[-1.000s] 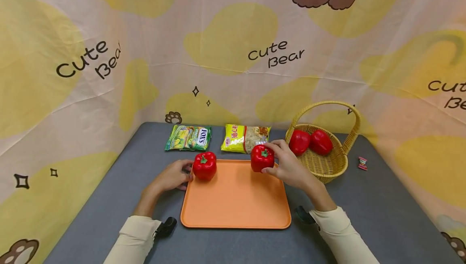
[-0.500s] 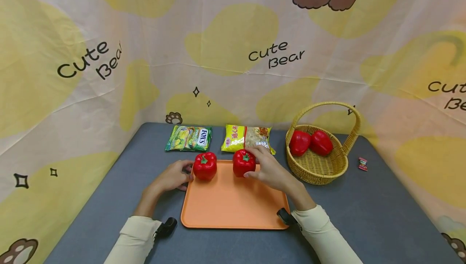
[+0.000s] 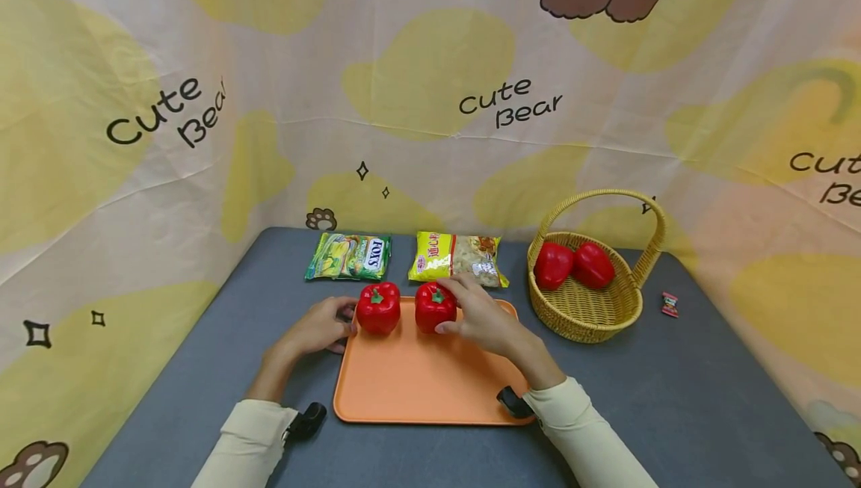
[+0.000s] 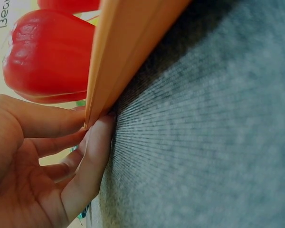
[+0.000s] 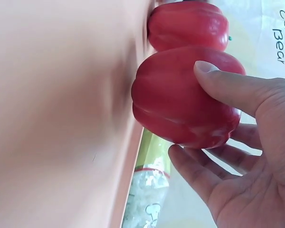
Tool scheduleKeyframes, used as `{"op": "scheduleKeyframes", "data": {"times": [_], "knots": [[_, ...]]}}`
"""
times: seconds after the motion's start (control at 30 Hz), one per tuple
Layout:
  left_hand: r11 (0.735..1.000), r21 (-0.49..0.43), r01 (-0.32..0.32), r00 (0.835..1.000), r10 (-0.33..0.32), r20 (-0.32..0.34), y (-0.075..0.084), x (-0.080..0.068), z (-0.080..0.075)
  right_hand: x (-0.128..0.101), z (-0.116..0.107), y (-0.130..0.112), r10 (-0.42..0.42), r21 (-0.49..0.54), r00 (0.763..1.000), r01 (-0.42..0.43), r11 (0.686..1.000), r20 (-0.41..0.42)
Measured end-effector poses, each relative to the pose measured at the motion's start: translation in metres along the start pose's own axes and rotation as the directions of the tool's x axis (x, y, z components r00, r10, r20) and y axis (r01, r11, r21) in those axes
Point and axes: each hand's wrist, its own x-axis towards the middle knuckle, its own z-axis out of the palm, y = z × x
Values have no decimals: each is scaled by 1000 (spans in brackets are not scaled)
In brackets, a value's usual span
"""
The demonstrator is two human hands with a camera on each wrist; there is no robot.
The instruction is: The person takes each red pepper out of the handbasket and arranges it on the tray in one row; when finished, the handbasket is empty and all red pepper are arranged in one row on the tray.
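My right hand (image 3: 486, 320) holds a red bell pepper (image 3: 433, 309) over the back part of an orange tray (image 3: 430, 387), thumb on one side and fingers round the other. In the right wrist view this pepper (image 5: 180, 102) looks very near the tray surface; whether it touches is unclear. Beside it, at the tray's back left corner, stands a second red bell pepper (image 3: 378, 309). At the left edge my left hand (image 3: 321, 325) pinches the tray rim, which the left wrist view shows between thumb and fingers (image 4: 92, 152).
Two more red peppers (image 3: 554, 265) lie in a yellow wicker basket (image 3: 585, 323) with a tall handle at the back right. Behind the tray lie a green FOX'S bag (image 3: 348, 255) and a yellow pasta bag (image 3: 457, 258). A small wrapped candy (image 3: 669, 304) lies far right.
My right hand has carried its pepper leftward and slightly nearer, from the tray's back right to beside the other pepper. The left hand has stayed at the tray's left edge.
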Motion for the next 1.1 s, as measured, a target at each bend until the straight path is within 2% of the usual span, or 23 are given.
{"op": "scheduleKeyframes", "data": {"times": [0.13,0.43,0.7,1.1], "knots": [[1000,2,-19,1000,19,-2,0,-1,0,2,2,-4,16,1,1000,-16,1000,19],[1000,-2,-16,1000,16,1,1,-1,0,6,6,-7,25,21,999,-25,999,30],[999,-50,-23,1000,23,11,0,-1,-1,6,7,-7,42,30,998,-43,999,36],[999,-29,-12,1000,13,10,-1,0,-1,9,9,-7,66,66,997,-69,995,41]]}}
